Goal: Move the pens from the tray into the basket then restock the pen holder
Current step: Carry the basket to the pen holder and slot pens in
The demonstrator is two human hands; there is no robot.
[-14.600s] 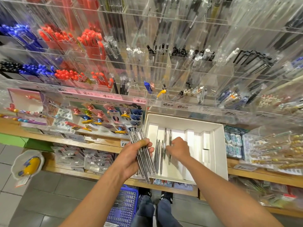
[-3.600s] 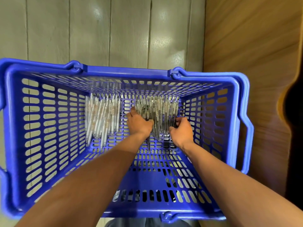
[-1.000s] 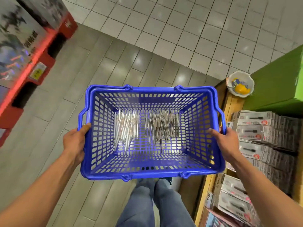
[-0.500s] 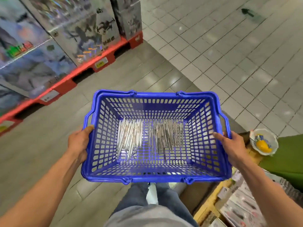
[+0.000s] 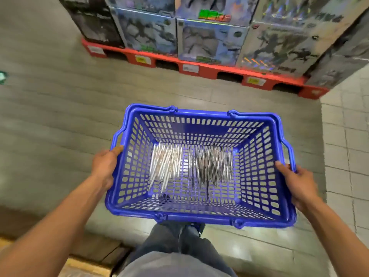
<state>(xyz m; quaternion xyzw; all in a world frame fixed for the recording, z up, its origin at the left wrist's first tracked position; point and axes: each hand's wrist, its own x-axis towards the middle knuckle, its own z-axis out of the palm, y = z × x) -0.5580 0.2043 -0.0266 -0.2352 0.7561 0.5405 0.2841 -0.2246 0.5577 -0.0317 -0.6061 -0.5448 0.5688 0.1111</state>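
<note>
The blue basket is held up off the floor in front of the person, gripped at both short ends. The left hand clasps the left rim, thumb hooked over the top edge and the other fingers hidden beneath the wall; the right hand clasps the right rim the same way, thumb lying along the edge just below the folded-down side handle. The basket's four walls are slotted and slope inward to the floor of the basket, where the pens lie in two loose groups toward the far wall: a pale bundle on the left and a darker bundle on the right, close together with a narrow strip of bare basket floor between them. One or two pens poke out of the groups toward the near side. The near half of the basket's floor holds no pens that can be made out. Below the near rim the person's legs in dark trousers show. Ahead lies a broad stretch of grey floor, bounded at the far side by a red pallet stacked with printed boxes. To the right the floor changes to pale square tiles; the picture is blurred by motion.
</note>
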